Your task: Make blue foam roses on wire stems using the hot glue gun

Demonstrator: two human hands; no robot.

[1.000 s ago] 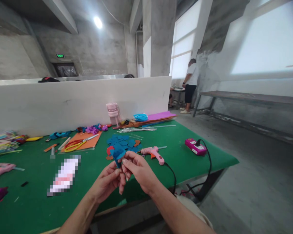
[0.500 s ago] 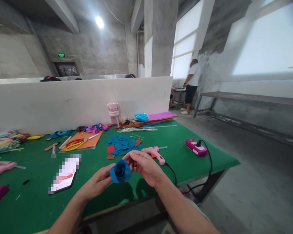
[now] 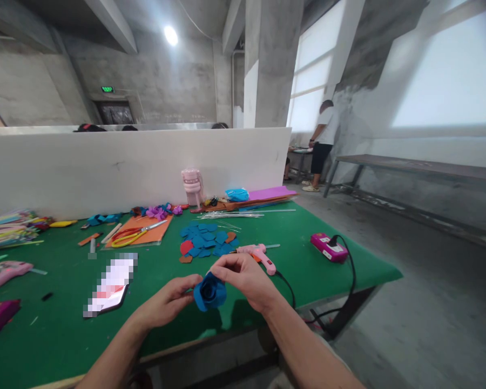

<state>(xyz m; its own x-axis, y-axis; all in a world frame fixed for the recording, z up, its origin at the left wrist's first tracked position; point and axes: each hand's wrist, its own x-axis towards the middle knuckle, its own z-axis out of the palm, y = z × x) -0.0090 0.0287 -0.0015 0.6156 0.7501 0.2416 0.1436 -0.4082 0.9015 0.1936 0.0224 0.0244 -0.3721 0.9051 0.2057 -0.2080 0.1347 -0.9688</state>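
A blue paper flower [image 3: 209, 293] with a rolled, dark centre is held over the near edge of the green table. My left hand [image 3: 170, 300] is closed on it from the left, thumb and finger at its side. From the upper right, my right hand [image 3: 241, 275] pinches a petal's outer edge between thumb and fingers. Behind my hands lies a loose pile of blue petal pieces [image 3: 204, 237], with a red piece [image 3: 186, 247] and some brown ones at its edges. A pink glue gun [image 3: 259, 254] rests just beyond my right hand.
A phone [image 3: 112, 286] lies on the left. Scissors [image 3: 135, 235] rest on orange sheets [image 3: 162, 231]. A magenta power strip [image 3: 328, 247] with a black cable sits at the right. A pink bottle [image 3: 193, 189] stands by the white partition [image 3: 146, 162]. A person [image 3: 323, 143] stands far right.
The flower and both hands have shifted slightly right and down in view. My right fingers have closed into a pinch on the flower's upper edge. The view has turned a little.
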